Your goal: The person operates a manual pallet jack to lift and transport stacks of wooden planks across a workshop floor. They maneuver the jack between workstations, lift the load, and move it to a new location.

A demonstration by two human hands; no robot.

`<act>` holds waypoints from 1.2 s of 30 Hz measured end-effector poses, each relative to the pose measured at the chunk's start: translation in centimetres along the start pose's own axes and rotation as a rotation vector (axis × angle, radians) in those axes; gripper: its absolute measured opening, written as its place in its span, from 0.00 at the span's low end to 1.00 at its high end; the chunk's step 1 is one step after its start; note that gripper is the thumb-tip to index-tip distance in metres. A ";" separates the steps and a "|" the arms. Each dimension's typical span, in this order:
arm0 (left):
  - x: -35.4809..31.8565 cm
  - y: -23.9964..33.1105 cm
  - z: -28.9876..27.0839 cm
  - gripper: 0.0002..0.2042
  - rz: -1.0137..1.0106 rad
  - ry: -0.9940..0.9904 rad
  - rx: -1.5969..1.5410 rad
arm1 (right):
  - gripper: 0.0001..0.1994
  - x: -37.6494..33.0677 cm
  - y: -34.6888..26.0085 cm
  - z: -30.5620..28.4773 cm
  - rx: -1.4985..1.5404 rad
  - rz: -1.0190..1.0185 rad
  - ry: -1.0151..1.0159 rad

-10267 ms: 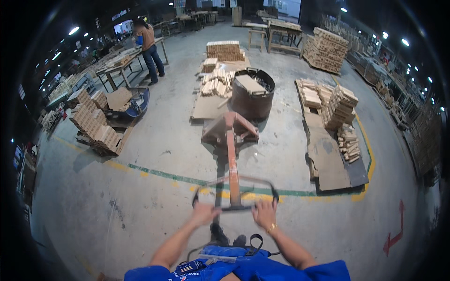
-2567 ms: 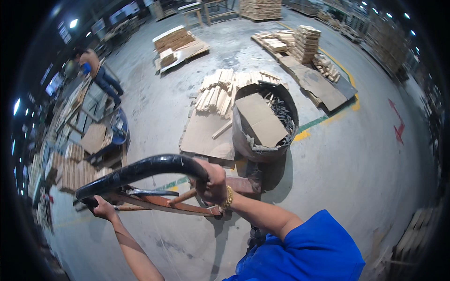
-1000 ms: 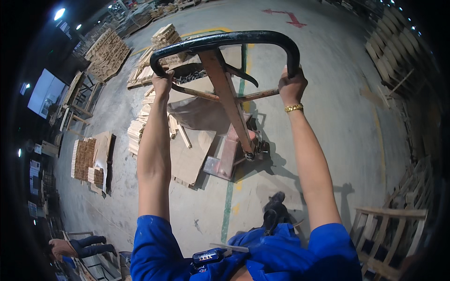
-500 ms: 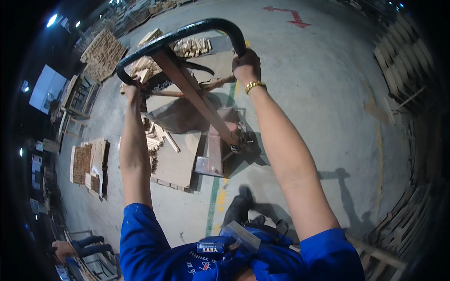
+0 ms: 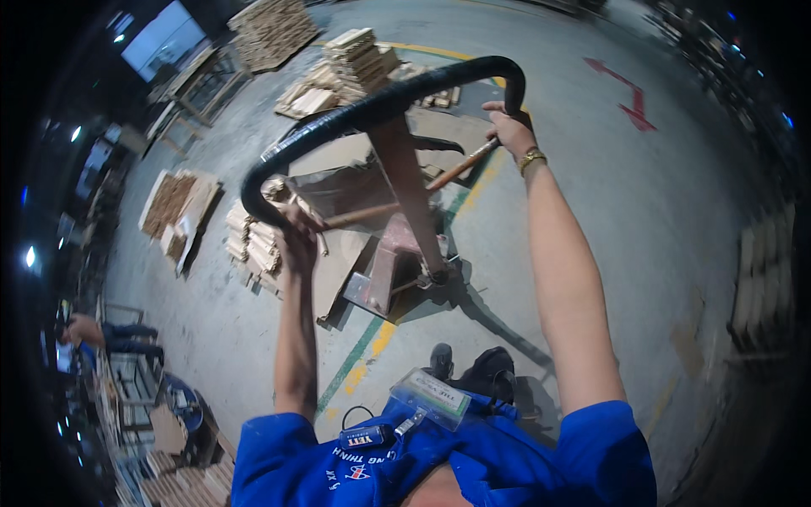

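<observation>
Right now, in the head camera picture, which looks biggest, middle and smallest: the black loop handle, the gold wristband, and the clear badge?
1. black loop handle, though it is nearest the camera
2. clear badge
3. gold wristband

The handle loop (image 5: 380, 106) has swung further right — the wood stacks (image 5: 351, 55) now lie behind it.

Black loop handle (image 5: 372, 106) on a rust-red pallet-jack shaft (image 5: 411, 190); blue shirt (image 5: 473, 460) at lower frame; grey floor (image 5: 642, 220) with a green-and-yellow line (image 5: 359, 367).
</observation>
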State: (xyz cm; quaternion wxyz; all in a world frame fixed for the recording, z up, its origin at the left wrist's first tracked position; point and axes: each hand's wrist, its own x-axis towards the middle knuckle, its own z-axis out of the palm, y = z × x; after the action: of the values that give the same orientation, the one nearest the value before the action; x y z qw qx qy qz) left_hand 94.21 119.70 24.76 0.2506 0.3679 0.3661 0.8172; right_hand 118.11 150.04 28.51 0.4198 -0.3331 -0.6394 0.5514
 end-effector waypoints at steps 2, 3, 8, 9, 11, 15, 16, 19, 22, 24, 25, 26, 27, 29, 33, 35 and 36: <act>-5.6 0.8 3.5 0.21 0.031 0.113 0.073 | 0.13 1.5 -0.4 0.3 0.031 0.028 -0.181; -9.0 0.9 4.8 0.20 0.048 0.147 0.066 | 0.13 1.7 -0.6 1.0 0.087 0.017 -0.290; -18.6 -2.9 17.9 0.12 0.326 0.398 0.273 | 0.09 0.4 1.8 -0.2 0.366 -0.011 -0.234; -20.2 -4.8 20.1 0.10 0.414 0.607 0.252 | 0.08 -0.3 3.6 -1.8 0.597 0.068 -0.308; -24.8 -7.1 22.1 0.10 0.429 0.833 0.346 | 0.09 -3.2 6.0 -5.4 0.637 0.113 -0.409; -33.0 -11.0 27.6 0.13 0.493 0.933 0.581 | 0.10 -10.7 11.3 -14.2 0.703 0.261 -0.382; -34.9 -12.3 29.0 0.13 0.508 0.963 0.587 | 0.09 -12.6 12.3 -16.6 0.666 0.259 -0.394; -36.9 -15.0 30.8 0.14 0.594 1.024 0.532 | 0.06 -14.2 13.7 -19.7 0.660 0.342 -0.379; -38.0 -15.9 32.6 0.14 0.594 1.084 0.510 | 0.05 -15.4 13.5 -22.1 0.676 0.339 -0.435; -40.6 -17.6 34.2 0.14 0.598 1.086 0.514 | 0.05 -17.3 15.0 -25.1 0.666 0.359 -0.416; -41.8 -18.5 34.9 0.14 0.598 1.085 0.512 | 0.05 -18.0 15.5 -26.6 0.660 0.368 -0.401; -42.8 -19.1 35.2 0.14 0.607 1.076 0.506 | 0.05 -18.6 16.0 -27.8 0.653 0.343 -0.428; -43.8 -19.0 35.5 0.14 0.625 1.081 0.509 | 0.05 -19.1 15.8 -28.3 0.663 0.342 -0.446; -43.8 -18.2 36.1 0.14 0.655 1.046 0.546 | 0.05 -19.5 14.7 -28.7 0.689 0.329 -0.466; -43.1 -16.3 38.5 0.14 0.626 1.005 0.490 | 0.05 -20.5 12.8 -31.8 0.634 0.335 -0.420; -45.4 -14.4 38.8 0.14 0.660 1.013 0.513 | 0.05 -22.9 11.2 -32.2 0.631 0.304 -0.428; -46.7 -13.6 39.4 0.13 0.627 1.036 0.498 | 0.05 -24.4 10.7 -33.1 0.620 0.297 -0.451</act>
State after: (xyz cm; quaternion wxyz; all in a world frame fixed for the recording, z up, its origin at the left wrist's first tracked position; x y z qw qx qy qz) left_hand 155.25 112.52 12.78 -0.3012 0.0630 0.4930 0.8138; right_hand 158.04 144.29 15.10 0.2654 -0.1500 -0.4640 0.8317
